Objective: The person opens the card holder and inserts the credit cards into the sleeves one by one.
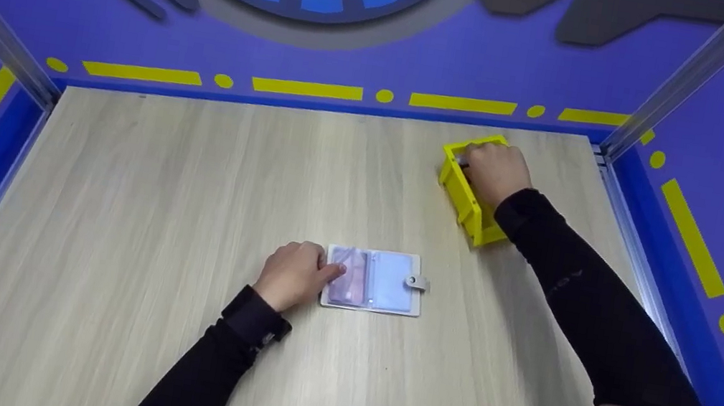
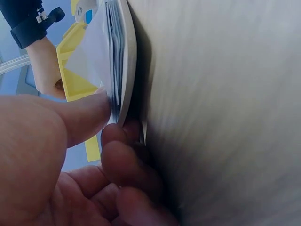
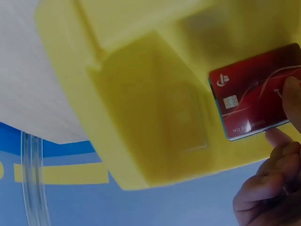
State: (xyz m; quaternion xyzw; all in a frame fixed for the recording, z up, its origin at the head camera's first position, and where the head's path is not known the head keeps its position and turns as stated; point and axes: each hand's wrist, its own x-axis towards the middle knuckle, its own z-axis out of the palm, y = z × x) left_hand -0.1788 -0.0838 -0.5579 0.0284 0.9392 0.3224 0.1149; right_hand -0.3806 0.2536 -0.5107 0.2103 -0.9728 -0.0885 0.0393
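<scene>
An open card holder (image 1: 394, 282) with clear sleeves and a snap strap lies on the table. My left hand (image 1: 294, 274) pinches its left edge, thumb on top of the sleeves and fingers beneath the cover, as the left wrist view shows; the holder's layered sleeves (image 2: 114, 56) appear edge-on there. Over at the back right, my right hand (image 1: 499, 170) reaches into a yellow bin (image 1: 459, 195). Between its thumb and fingers is a red bank card (image 3: 254, 101) with a chip. A blue edge shows beneath the card; whether that is a second card I cannot tell.
The wooden table (image 1: 173, 202) is bounded by a blue-purple back wall (image 1: 325, 66) and side walls, with clear corner posts (image 1: 685, 87). The yellow bin stands near the table's back right corner.
</scene>
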